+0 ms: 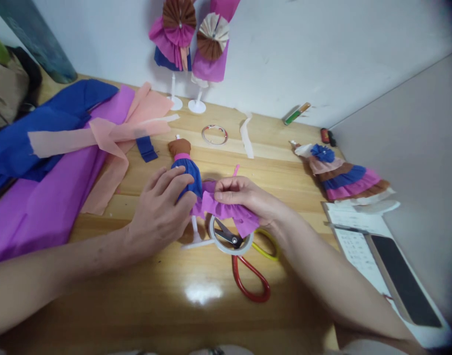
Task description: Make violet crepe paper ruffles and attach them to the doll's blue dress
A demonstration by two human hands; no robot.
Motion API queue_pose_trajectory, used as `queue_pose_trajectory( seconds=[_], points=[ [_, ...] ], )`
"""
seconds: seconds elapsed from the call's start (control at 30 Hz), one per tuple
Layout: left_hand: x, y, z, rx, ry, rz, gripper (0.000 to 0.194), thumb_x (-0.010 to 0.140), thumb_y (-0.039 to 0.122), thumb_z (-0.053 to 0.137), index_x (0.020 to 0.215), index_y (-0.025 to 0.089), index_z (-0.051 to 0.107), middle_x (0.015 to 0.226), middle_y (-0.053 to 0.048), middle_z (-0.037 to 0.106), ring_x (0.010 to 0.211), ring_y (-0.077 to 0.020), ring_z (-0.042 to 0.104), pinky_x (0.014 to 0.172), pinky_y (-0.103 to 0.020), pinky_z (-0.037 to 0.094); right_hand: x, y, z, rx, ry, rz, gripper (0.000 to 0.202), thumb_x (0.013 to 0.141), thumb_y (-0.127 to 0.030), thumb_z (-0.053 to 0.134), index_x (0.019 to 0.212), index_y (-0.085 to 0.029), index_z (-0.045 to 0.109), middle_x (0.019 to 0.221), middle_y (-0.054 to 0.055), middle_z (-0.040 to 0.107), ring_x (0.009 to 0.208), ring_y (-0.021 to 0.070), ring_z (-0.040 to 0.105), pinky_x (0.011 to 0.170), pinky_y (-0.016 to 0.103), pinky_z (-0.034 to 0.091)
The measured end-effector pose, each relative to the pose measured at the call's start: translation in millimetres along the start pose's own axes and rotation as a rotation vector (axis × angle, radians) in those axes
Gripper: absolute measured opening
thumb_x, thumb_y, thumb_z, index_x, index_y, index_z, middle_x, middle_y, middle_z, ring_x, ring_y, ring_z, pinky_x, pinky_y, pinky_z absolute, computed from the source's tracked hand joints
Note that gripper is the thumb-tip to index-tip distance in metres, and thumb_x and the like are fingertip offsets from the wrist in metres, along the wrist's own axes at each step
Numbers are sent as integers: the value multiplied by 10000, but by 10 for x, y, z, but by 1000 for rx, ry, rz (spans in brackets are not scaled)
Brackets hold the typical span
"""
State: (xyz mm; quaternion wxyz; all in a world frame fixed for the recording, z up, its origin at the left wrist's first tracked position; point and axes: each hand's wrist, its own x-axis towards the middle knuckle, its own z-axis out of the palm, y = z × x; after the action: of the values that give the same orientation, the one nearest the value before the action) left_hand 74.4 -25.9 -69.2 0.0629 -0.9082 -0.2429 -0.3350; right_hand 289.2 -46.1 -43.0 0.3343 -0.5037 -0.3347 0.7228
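A small dress form [186, 165] with a brown top, pink waistband and blue gathered skirt lies on the wooden table, its white stand toward me. My left hand [166, 204] rests over the blue skirt, fingers bent and spread a little. A gathered purple crepe strip [229, 211] is pinched between the thumb and fingers of my right hand [238, 192], beside the skirt's lower edge. Below the strip are a white tape roll [213, 234] and scissors [251, 278] with one red and one yellow handle, the blades partly seen through the roll.
Blue [55, 118], purple and peach crepe lie at left. Two dressed stands [197, 105] are at the wall. Behind are a thin ring [214, 142], a pale strip [246, 135] and a green-orange pen [296, 114]. Another dressed form [344, 175], papers and a phone [403, 278] are right.
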Motion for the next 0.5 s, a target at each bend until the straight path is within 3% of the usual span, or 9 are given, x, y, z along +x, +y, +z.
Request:
queue_pose_trajectory(
  seconds=[0.23,0.5],
  points=[
    [-36,-20,26,-27,59,24,119,859,124,582,787,201,529,1007,-80,676,1069,-274,623,954,-488,536,78,-10,71,-242,39,-55,309,593,-338,818,607,-140,581,550,-53,519,496,56,427,490,211,305],
    [-37,-40,12,-32,18,25,107,855,123,601,821,197,532,1008,-84,673,1054,-283,623,942,-486,546,116,20,95,-509,16,-151,301,657,-354,734,578,-182,500,551,-65,434,525,78,368,511,243,270]
  ],
)
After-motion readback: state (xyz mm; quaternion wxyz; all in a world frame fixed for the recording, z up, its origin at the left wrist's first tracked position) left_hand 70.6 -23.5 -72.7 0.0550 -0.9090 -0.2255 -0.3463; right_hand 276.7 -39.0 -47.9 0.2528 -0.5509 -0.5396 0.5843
